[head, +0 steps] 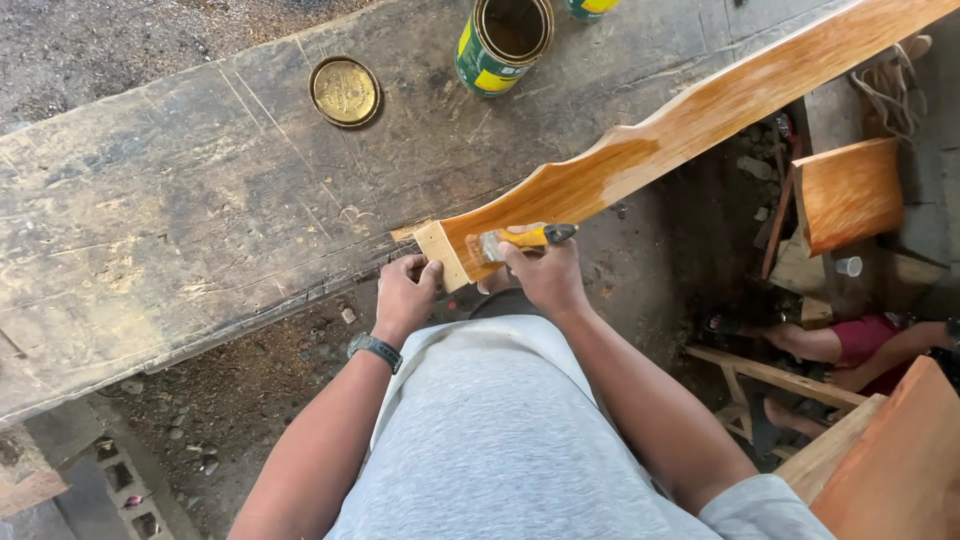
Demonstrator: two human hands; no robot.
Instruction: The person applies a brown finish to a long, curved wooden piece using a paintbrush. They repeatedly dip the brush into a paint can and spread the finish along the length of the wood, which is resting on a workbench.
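Head view shows a worn workbench [200, 200] bearing a long shaped board [690, 125], already glossy amber along most of its length but bare at the near end, which juts off the bench edge. Left hand [405, 295] pinches that bare end to steady it, while the right hand [545, 270] is closed around a yellow-handled brush [515, 240] laid on the wood. Best practice, I judge, is light strokes along the grain, blending into the wet edge, reloading sparingly from the open can [505, 42] beside its lid [345, 92].

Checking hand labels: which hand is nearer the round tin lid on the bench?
Left. The left hand grips the plank's bare end, below and right of the lid. The right hand, holding the brush, sits farther right.
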